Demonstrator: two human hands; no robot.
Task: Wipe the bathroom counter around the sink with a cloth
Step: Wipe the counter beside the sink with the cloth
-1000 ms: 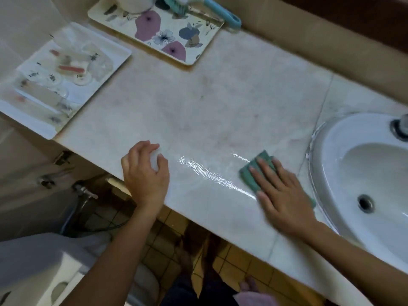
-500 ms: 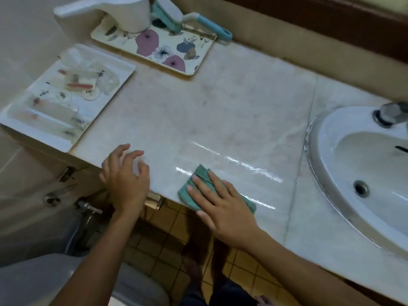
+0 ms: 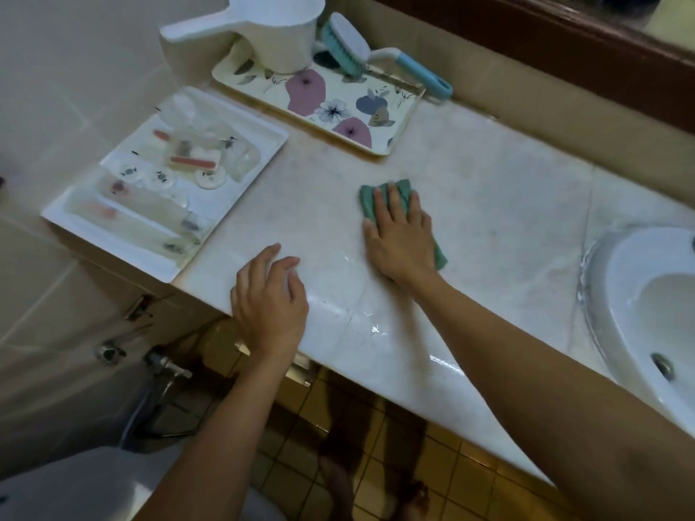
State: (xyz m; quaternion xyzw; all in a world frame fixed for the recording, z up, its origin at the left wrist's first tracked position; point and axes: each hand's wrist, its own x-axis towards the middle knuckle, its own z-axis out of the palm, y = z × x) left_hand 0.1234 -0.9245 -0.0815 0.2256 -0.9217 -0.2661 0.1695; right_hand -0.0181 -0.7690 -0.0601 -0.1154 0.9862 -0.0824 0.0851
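A pale marble counter [image 3: 489, 204] runs from the left wall to a white oval sink [image 3: 654, 314] at the right edge. My right hand [image 3: 400, 238] lies flat on a folded green cloth [image 3: 370, 199], pressing it onto the middle of the counter, well left of the sink. The cloth shows beyond my fingertips and beside my wrist. My left hand [image 3: 269, 298] rests on the counter's front edge, fingers loosely spread, holding nothing. Wet streaks shine on the stone near the front edge.
A white tray [image 3: 124, 235] of small toiletries sits at the counter's left end. Behind it a floral tray [image 3: 391, 144] carries a white dipper [image 3: 278, 28] and a blue-handled scrub brush [image 3: 380, 56]. A toilet and yellow floor tiles lie below.
My right hand has swept the cloth from beside the sink leftward along the front edge, then away from me to the counter's middle. My left hand stayed near the front edge.
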